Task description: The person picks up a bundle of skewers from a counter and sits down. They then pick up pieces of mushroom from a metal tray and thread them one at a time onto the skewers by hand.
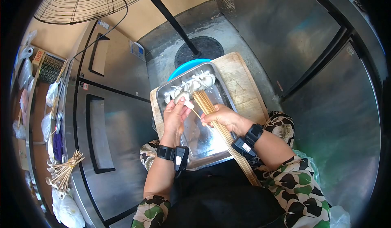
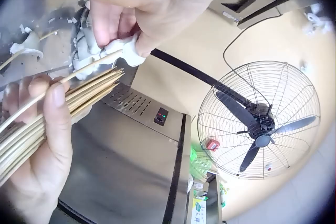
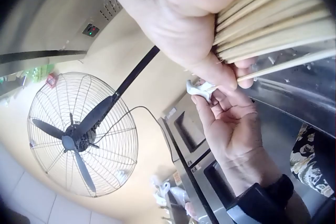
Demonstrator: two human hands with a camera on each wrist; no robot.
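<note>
My left hand (image 1: 174,118) pinches a grey-white oyster mushroom (image 2: 128,51) between thumb and fingers, over the metal tray (image 1: 203,137). My right hand (image 1: 226,116) grips a thick bundle of bamboo skewers (image 1: 241,158), which slants across the tray toward my lap. Between the right thumb and a finger, one single skewer (image 2: 79,71) stands out from the bundle. Its front end meets the mushroom, and the tip is hidden there. More mushroom pieces (image 1: 203,80) lie heaped at the tray's far end, just beyond both hands.
Under the tray is a wooden board (image 1: 244,79), with a blue basin (image 1: 188,67) behind. A standing fan's round base (image 1: 211,47) is on the floor beyond. Steel cabinets (image 1: 116,130) flank both sides. Bags and a bunch of sticks (image 1: 67,169) are at the left shelf.
</note>
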